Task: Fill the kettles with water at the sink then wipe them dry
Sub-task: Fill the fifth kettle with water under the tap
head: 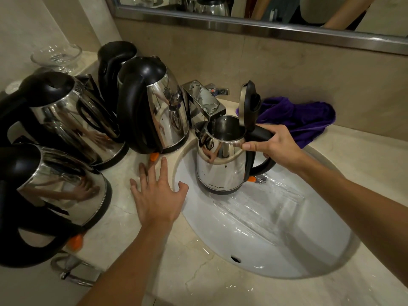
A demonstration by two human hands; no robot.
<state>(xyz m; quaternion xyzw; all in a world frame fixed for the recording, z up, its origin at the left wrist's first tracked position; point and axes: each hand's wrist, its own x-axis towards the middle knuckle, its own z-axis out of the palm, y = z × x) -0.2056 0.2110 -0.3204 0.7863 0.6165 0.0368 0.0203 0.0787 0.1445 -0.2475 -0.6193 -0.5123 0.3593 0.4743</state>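
Head view shows a white sink (276, 239) set in a pale stone counter (198, 272). The right hand (276, 144) grasps the black handle of a shiny steel kettle (220, 168) and holds it up over the sink. The kettle's lid (249, 104) stands open, tipped straight up. The kettle's mouth sits right under the shiny tap (203, 100), and a thin stream of water runs down into it. Water also shines on the sink's floor below the kettle.

The left hand (156, 195) lies flat on the counter at the sink's left rim, fingers spread and relaxed, gripping nothing. Its thumb reaches over the rim.

Four more kettles stand on the counter to the left, lids down. One (154, 107) stands just beside the tap, with a darker one (114, 62) behind it. Another (72, 115) stands farther left, and the last (55, 195) is nearest the camera.

A purple cloth (304, 120) lies bunched on the counter behind the sink, against the wall. A clear glass bowl (56, 56) sits in the far left corner. A mirror (265, 9) hangs above.
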